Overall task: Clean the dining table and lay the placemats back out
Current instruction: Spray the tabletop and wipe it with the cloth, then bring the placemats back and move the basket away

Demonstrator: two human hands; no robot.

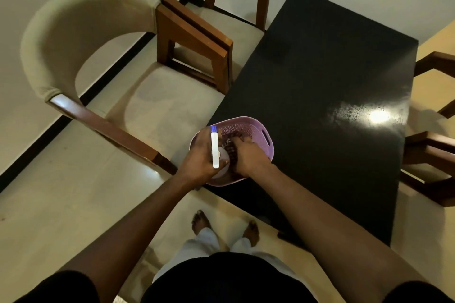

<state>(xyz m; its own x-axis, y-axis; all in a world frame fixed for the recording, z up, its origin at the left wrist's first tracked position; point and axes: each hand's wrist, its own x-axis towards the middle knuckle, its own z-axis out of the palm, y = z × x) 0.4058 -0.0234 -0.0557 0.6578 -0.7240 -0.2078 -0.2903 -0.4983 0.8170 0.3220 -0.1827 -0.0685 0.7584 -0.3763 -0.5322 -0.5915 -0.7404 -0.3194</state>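
The lilac basket (pixel 256 130) sits at the tabletop (pixel 332 76) corner. The left hand (pixel 200 155) grips a spray bottle (pixel 215 147); the right hand (pixel 248 155) curls around a dark cloth (pixel 231 147) inside, likely fetching cleaning supplies.

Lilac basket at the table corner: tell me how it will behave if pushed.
The lilac basket looks like thin perforated plastic, so probably light. On the glossy black table it would likely slide. It sits near the edge, so it might tip off.
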